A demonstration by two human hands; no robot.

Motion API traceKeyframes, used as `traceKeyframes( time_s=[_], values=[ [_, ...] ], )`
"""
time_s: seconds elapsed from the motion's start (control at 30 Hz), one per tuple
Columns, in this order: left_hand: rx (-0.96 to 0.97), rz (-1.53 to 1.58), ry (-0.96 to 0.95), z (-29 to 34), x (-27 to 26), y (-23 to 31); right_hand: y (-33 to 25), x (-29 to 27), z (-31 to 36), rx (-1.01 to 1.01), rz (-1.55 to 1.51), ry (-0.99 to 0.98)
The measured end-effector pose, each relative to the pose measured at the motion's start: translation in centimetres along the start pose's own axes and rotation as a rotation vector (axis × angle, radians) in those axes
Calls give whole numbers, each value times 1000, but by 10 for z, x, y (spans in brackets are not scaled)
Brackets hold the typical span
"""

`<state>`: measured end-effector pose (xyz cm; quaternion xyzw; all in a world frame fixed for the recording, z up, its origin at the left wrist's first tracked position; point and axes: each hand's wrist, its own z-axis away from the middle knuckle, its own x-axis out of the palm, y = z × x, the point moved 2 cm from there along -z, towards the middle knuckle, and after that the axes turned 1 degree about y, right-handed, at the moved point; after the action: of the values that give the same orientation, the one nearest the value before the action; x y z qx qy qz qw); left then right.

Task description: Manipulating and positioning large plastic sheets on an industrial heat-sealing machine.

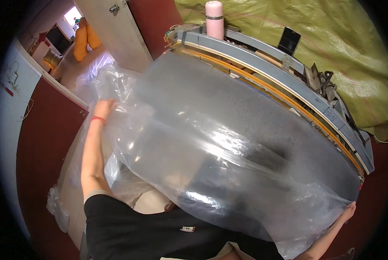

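A large clear plastic sheet (172, 151) is spread across a dark grey panel-like surface (254, 108), with glossy wrinkles and bright reflections on it. At the left, my left hand (103, 108), below which a red bracelet circles the wrist, is closed on the bunched part of the sheet; its fingertips are partly hidden. My right hand (349, 211) pinches a corner of the same sheet at the far right, pulling it into taut folds. Toward me, the sheet hangs over the near side, against my dark shirt.
Behind the surface runs a long grey metal beam (263, 58) beside orange strips (263, 82). A pink bottle (214, 21) and a phone (289, 41) stand along it, with metal clamps (324, 82) farther right. A yellow-green tarp (350, 56) hangs behind. An open door (111, 30) is at upper left.
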<state>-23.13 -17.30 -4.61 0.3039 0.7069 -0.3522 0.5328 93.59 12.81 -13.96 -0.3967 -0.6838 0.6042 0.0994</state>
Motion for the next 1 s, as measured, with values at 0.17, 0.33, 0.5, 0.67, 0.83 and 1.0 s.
traceKeyframes(
  time_s=[0.17,0.33,0.5,0.67,0.83,1.0],
  values=[
    [-186,239,340,-1,-84,-84,-11,38,-15,9,-141,-101],
    [-42,355,1090,-116,-247,-34,6,24,-62,30,-39,-130],
    [529,365,1256,-91,-208,141,-20,8,-16,-64,263,268],
    [-51,155,-73,-125,29,63,-14,17,-8,-178,464,96],
    [104,492,117,-134,27,144,-33,13,10,-271,722,123],
    [-57,383,69,-165,59,157,-69,44,30,-112,1192,170]
  ],
)
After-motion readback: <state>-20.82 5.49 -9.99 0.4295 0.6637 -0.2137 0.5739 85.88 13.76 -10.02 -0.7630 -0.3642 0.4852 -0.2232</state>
